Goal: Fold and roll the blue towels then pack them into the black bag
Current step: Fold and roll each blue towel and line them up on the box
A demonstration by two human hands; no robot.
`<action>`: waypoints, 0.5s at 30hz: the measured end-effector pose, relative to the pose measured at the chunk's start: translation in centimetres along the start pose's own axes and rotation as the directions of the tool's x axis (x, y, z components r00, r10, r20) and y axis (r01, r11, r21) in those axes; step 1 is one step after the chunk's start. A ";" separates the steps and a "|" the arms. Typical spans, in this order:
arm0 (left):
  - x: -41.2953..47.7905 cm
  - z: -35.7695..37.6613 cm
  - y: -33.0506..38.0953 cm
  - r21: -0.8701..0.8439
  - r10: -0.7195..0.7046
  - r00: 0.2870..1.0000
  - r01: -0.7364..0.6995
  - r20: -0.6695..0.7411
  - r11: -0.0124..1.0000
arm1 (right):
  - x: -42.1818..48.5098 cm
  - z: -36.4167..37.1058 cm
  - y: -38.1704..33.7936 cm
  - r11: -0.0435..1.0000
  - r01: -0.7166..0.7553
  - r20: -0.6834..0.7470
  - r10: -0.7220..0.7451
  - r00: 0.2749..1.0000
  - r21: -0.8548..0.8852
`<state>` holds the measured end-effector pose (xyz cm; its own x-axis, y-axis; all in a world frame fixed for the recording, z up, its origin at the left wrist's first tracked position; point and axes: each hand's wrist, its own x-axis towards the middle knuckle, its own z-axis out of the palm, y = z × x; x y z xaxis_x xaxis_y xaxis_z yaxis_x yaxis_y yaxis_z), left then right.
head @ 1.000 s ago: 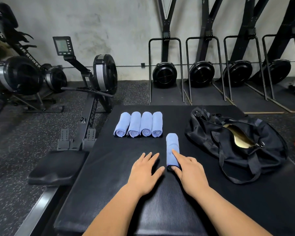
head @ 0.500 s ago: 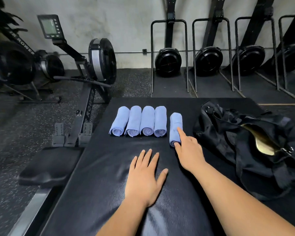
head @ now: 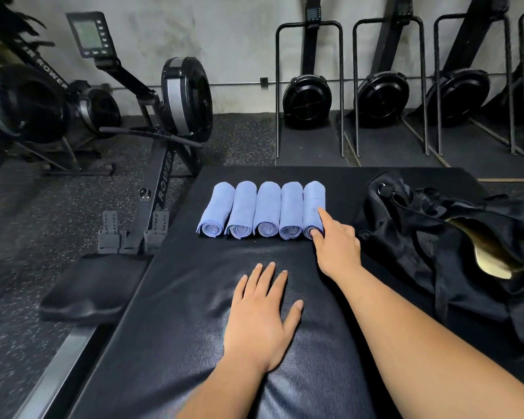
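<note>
Right fingers (head: pixel 322 216): lying straight along the top of the fifth towel roll (head: pixel 313 201), thumb pressing on its near end. Touching and steadying, not wrapping round it.
Right hand (head: pixel 338 249): sitting just right of the roll's near end, between the roll and the bag.
Left hand (head: pixel 260 316): resting flat and spread on the table (head: pixel 179 313), holding nothing, well short of the towels.
Fifth towel roll: lying at the right end of the row, touching its neighbour.
Other four rolls (head: pixel 254 210): lying side by side, spiral ends facing the person.
Black bag (head: pixel 436 237): slumping on the table right of the row, gaping open and showing a gold lining (head: pixel 490 252); holding no towel as far as can be seen.
Progress: folding and rolling looking finished, with no flat towel showing. Packing all five rolls into the bag not yet begun.
</note>
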<state>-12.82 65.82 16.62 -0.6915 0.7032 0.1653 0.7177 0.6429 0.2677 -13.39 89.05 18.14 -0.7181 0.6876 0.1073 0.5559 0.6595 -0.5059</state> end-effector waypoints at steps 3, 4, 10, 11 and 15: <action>0.0 0.0 0.1 0.000 -0.001 1.000 0.001 0.002 1.000 | 0.0 0.2 0.0 1.000 0.010 0.009 -0.010 1.000 -0.002; 0.0 0.0 0.1 0.000 0.000 1.000 0.000 0.001 1.000 | 0.1 0.1 0.0 1.000 0.015 0.019 -0.015 1.000 -0.006; 0.0 0.0 0.0 -0.001 -0.004 1.000 0.004 0.002 1.000 | 0.0 -0.5 0.3 0.999 0.040 0.046 -0.040 0.998 0.006; 0.0 0.0 0.0 -0.004 -0.005 1.000 0.005 0.001 1.000 | -0.1 -0.5 0.4 0.999 0.045 0.042 -0.046 0.998 0.021; 0.0 0.2 -0.1 0.001 -0.004 1.000 0.004 -0.003 1.000 | -0.5 -0.6 0.6 0.995 0.053 0.039 -0.057 0.998 0.085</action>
<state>-12.84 65.78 16.44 -0.6949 0.6996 0.1667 0.7148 0.6463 0.2673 -12.42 89.30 18.28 -0.7644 0.6366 0.1023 0.4791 0.6669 -0.5707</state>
